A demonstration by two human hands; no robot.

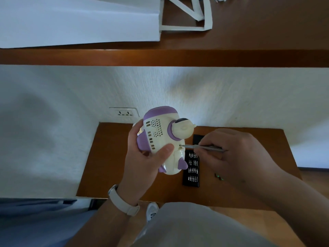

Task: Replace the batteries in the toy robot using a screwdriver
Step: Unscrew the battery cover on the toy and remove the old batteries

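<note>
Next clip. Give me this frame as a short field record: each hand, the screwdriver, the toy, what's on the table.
left hand: grips the toy robot, thumb across its white body
right hand: pinches the screwdriver
screwdriver: roughly level, tip at a small hole on the toy robot
toy robot: held above the table, not resting on it
table: black bit case lies open below the toy robot

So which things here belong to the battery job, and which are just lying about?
Job: toy robot in left hand; screwdriver in right hand, tip at its screw hole; bit case.
Lying about: wall socket; white frame on shelf.
</note>
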